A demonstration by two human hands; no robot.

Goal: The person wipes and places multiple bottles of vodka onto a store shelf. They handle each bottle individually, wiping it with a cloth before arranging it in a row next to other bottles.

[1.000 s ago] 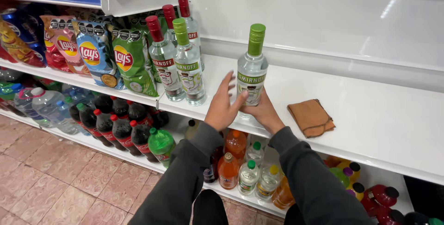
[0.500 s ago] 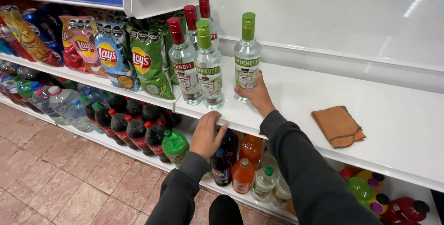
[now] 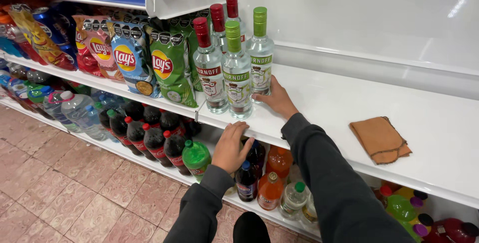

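Resting against the foot of a clear bottle with a green cap [image 3: 260, 53], right hand [image 3: 277, 98] flat-fingered on the white shelf [image 3: 344, 98], touching rather than clamped, perhaps to nudge it flush with its neighbours. Standing upright in a tight cluster beside a second green-capped bottle [image 3: 236, 71] and three red-capped bottles [image 3: 208, 66], labels outward for easy reading. Hooked loosely over the shelf's front lip, left hand [image 3: 231, 147], empty, likely for balance. Lying crumpled well apart to the right, an orange cloth [image 3: 380, 139]. Leaning upright to the left, crisp bags [image 3: 172, 66]; ranked below, dark soda bottles [image 3: 149, 130].
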